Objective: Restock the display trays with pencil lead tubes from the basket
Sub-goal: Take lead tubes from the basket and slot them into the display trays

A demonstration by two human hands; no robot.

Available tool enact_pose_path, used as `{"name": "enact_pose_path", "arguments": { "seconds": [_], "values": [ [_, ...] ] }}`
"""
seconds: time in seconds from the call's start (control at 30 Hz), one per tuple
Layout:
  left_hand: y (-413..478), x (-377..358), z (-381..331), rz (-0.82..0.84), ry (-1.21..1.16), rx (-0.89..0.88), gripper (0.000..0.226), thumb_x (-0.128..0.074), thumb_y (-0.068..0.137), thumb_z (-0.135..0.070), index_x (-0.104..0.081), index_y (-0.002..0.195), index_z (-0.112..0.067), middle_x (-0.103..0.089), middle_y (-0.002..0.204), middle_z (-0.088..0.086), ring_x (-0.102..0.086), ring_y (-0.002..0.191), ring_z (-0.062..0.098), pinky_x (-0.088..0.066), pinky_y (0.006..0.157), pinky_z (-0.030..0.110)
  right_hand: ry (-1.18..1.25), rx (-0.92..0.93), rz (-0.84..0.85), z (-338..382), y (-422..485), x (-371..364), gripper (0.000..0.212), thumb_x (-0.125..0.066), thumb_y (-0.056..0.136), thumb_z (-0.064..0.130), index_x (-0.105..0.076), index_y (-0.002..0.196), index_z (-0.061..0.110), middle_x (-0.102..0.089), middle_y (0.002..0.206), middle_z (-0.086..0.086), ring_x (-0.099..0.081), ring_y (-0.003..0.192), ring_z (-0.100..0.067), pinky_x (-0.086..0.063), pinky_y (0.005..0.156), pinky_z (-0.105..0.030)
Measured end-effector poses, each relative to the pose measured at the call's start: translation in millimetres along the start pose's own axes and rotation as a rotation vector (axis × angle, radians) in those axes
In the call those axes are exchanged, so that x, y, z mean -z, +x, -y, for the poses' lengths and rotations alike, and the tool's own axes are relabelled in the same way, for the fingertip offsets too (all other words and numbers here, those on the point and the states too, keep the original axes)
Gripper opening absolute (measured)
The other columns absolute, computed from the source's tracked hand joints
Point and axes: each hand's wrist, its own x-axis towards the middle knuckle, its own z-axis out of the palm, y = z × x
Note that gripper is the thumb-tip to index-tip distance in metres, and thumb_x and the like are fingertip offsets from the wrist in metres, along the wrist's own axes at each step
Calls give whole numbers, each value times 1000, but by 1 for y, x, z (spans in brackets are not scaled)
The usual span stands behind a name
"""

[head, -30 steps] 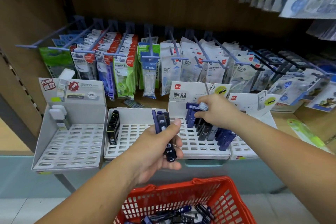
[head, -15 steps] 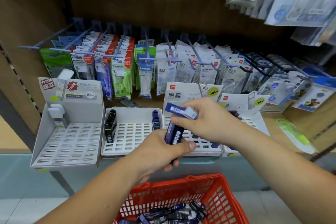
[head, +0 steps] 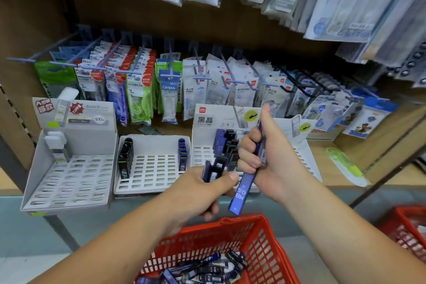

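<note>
Head view: my right grip (head: pixel 272 163) wraps one blue tube (head: pixel 244 189), long axis near upright, its tray (head: pixel 200 157) just beyond; left grip (head: pixel 202 193) clutches spares (head: pixel 213 169).

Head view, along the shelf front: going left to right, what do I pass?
Grey tray → white tray, black tubes at its left, blue tubes at its right → deli-branded tray → green packet.
</note>
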Motion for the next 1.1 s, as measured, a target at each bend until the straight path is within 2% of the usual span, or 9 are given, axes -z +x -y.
{"name": "enact_pose_path", "arguments": {
  "seconds": [0.07, 0.13, 0.27, 0.4, 0.53, 0.73, 0.87, 1.0, 1.1],
  "values": [
    [-4, -9, 1, 88, 10, -10, 29, -73, 95, -37, -69, 97, -8, -70, 82, 24, -49, 54, 17, -40, 48, 28, 76, 29, -7, -3, 0, 1, 62, -54, 84, 80, -39, 61, 24, -28, 59, 3, -20, 41, -13, -18, 41, -27],
    [-6, -14, 0, 151, 37, -17, 24, -73, 96, -29, -68, 98, -5, -75, 92, 21, -48, 54, 16, -37, 48, 26, 93, 45, -5, -3, 0, 3, 61, -52, 87, 78, -41, 64, 23, -30, 58, 2, -22, 43, -15, -20, 43, -27],
    [-6, -8, -2, 71, 50, 10, 24, -75, 94, -29, -64, 93, -8, -71, 73, 13, -48, 50, 16, -35, 44, 24, -140, 177, -84, 2, 1, 21, 48, -45, 102, 57, -63, 96, 13, -40, 56, -6, -47, 51, -22, -45, 54, -34],
    [-2, 4, -2, -93, 108, -7, 32, -79, 89, -31, -65, 94, -3, -67, 65, 9, -49, 51, 18, -37, 45, 25, -342, 265, -130, 8, 0, 49, 20, -48, 106, 39, -62, 113, 26, -59, 60, -6, -63, 58, -22, -53, 60, -35],
    [-2, 7, -8, -150, 113, -30, 26, -82, 86, -25, -63, 87, -7, -66, 63, 12, -47, 49, 18, -36, 45, 25, -557, 192, -58, -7, 2, 66, 22, -52, 107, 21, -68, 113, 6, -63, 78, -6, -45, 48, -16, -40, 42, -29],
    [-2, 6, -9, -188, 77, -66, 24, -84, 84, -22, -68, 86, -5, -63, 62, 10, -46, 48, 18, -37, 45, 26, -708, 134, 105, -18, 1, 70, 29, -55, 104, 36, -71, 102, 11, -65, 71, 2, -25, 38, -11, -19, 43, -22],
    [4, 2, -11, -247, -77, -98, 13, -76, 92, -18, -70, 89, -6, -67, 71, 11, -47, 52, 15, -37, 45, 25, -705, 50, 202, -21, -1, 73, 25, -58, 103, 36, -66, 90, 16, -33, 54, -7, -15, 40, -10, -12, 45, -20],
    [10, -5, -15, -298, -174, -100, 11, -73, 94, -15, -71, 86, -7, -66, 72, 11, -47, 52, 13, -37, 44, 24, -637, -6, 321, -19, -7, 74, 27, -55, 104, 37, -69, 83, 29, -65, 74, -16, -18, 41, -8, -13, 44, -20],
    [14, -8, -15, -303, -203, -90, 11, -71, 96, -15, -72, 90, -6, -65, 72, 12, -46, 52, 13, -36, 43, 25, -625, 3, 338, -17, -8, 76, 29, -53, 105, 36, -70, 82, 32, -69, 83, -17, -19, 40, -8, -14, 44, -20]
  ]
}}
